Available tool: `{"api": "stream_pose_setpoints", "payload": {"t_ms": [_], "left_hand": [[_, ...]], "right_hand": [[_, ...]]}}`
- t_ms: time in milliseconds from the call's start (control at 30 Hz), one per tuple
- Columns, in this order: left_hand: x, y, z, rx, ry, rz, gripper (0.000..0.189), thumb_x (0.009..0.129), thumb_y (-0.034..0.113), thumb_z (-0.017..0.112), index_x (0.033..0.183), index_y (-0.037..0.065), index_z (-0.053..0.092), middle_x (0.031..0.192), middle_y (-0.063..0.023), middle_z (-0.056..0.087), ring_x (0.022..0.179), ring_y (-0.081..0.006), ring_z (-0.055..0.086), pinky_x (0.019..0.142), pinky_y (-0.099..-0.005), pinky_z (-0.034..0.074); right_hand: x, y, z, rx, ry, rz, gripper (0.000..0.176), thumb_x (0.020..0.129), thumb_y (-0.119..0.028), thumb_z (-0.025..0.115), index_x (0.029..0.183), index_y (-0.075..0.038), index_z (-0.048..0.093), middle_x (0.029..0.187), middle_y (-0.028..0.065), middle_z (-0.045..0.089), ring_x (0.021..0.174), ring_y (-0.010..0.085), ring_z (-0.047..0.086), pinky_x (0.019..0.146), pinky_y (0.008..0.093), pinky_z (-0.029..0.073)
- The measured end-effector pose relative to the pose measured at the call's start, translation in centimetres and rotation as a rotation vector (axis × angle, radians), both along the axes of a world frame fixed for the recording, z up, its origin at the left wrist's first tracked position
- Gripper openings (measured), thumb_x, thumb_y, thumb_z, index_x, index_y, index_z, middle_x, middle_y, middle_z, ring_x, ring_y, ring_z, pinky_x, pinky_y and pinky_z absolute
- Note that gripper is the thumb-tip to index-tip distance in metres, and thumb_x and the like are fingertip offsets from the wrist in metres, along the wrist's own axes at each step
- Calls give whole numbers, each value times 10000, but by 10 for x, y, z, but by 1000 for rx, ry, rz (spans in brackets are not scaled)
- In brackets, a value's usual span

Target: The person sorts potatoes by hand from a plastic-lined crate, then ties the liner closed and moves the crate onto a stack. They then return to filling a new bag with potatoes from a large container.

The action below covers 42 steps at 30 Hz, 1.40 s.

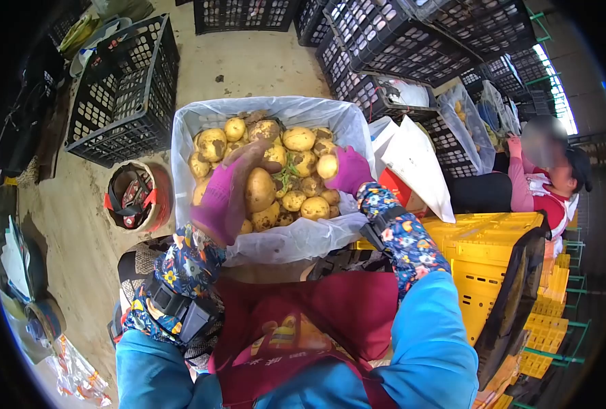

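Observation:
My left hand (pixel 229 192), in a purple glove with dirt-browned fingers, is cupped around the side of a large yellow potato (pixel 259 191). My right hand (pixel 351 170), also gloved in purple, grips a smaller potato (pixel 327 166) at the right side of the pile. Both hands are over a crate lined with translucent plastic film (pixel 276 253). Many soil-marked potatoes (pixel 298 139) fill it, with a sprig of green leaves (pixel 289 167) among them. My left thumb is mostly hidden from view.
A black crate (pixel 122 95) stands at the left, near a round bucket (pixel 138 198) holding a strap. Stacked black crates (pixel 398 41) rise at the back right. White sacks (pixel 419 163) and yellow crates (pixel 477 266) are on my right. Another person (pixel 548 184) sits farther right.

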<state>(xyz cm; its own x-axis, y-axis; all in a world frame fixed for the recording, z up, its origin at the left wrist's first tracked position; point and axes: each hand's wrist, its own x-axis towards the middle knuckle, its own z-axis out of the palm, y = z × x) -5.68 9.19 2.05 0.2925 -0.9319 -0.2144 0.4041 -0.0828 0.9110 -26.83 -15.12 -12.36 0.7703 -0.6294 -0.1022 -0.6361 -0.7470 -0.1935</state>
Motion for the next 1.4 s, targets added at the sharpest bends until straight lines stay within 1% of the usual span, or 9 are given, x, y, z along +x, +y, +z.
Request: {"api": "stream_pose_setpoints", "payload": {"t_ms": [233, 267, 400, 533, 667, 967, 1133, 1267, 1400], "left_hand": [[-29, -9, 6, -285, -215, -282, 590, 1011, 404, 448, 1429, -8, 386, 1199, -191, 584, 1119, -239, 593, 904, -311, 521], [-29, -9, 12, -199, -60, -354, 604, 1003, 423, 454, 1430, 1, 387, 1199, -189, 585, 1121, -236, 592, 917, -316, 513], [-35, -18, -8, -228, -20, -308, 612, 966, 367, 479, 1432, -17, 378, 1364, -171, 485, 1203, -219, 519, 1027, -333, 417], [-43, -12, 7, -273, 40, -227, 703, 913, 270, 589, 1483, -11, 287, 1441, -166, 424, 1310, -235, 437, 1121, -344, 317], [-38, -14, 12, -238, -29, -233, 761, 875, 252, 615, 1504, 20, 254, 1417, -136, 453, 1313, -224, 447, 1110, -343, 341], [-32, -14, 14, -209, -66, -223, 713, 854, 115, 656, 1473, 47, 309, 1353, -102, 492, 1210, -189, 520, 1015, -319, 435], [-33, -20, -7, -234, -36, -137, 692, 813, -8, 692, 1426, 21, 373, 1350, -82, 499, 1222, -190, 525, 1006, -322, 457], [-41, -20, 10, -121, -325, -102, 653, 796, 16, 704, 1385, -4, 423, 1328, -98, 508, 1167, -206, 563, 967, -325, 485], [-36, -24, -14, -201, -500, -74, 618, 855, 66, 632, 1425, -7, 405, 1322, -136, 541, 1198, -216, 538, 1012, -329, 441]], "right_hand": [[9, 70, 159, 262, -600, 307, 847, 600, -340, 894, 1322, -82, 534, 1154, 163, 563, 1138, 307, 539, 1001, 402, 428], [6, 76, 160, 230, -674, 331, 683, 769, -385, 795, 1323, -80, 539, 1115, 135, 580, 1079, 275, 573, 944, 377, 467], [-9, 80, 149, 1069, -997, -442, 499, 1033, -434, 401, 1385, -91, 489, 1099, 94, 599, 980, 206, 615, 825, 292, 513], [-4, 119, 172, 1239, -898, -152, 615, 952, -344, 608, 1415, 12, 417, 1308, 142, 544, 1184, 205, 550, 974, 314, 464], [8, 111, 153, 493, -934, 202, 685, 861, -261, 726, 1415, 2, 422, 1347, 127, 539, 1191, 167, 530, 965, 289, 456], [14, 96, 148, 914, -1018, -269, 326, 988, -260, 569, 1139, 8, 677, 1080, 112, 695, 1012, 181, 636, 890, 286, 495], [26, 113, 150, 345, -958, 140, 415, 971, -333, 588, 1243, -20, 614, 1233, 158, 631, 1140, 267, 610, 937, 334, 486], [15, 76, 117, 912, -978, -230, 516, 937, -310, 639, 1337, -11, 509, 1277, 153, 581, 1172, 245, 572, 974, 329, 466], [36, 111, 112, 541, -1223, 62, 734, 815, -280, 778, 1395, -2, 424, 1347, 150, 507, 1268, 239, 470, 1085, 378, 363]]}}
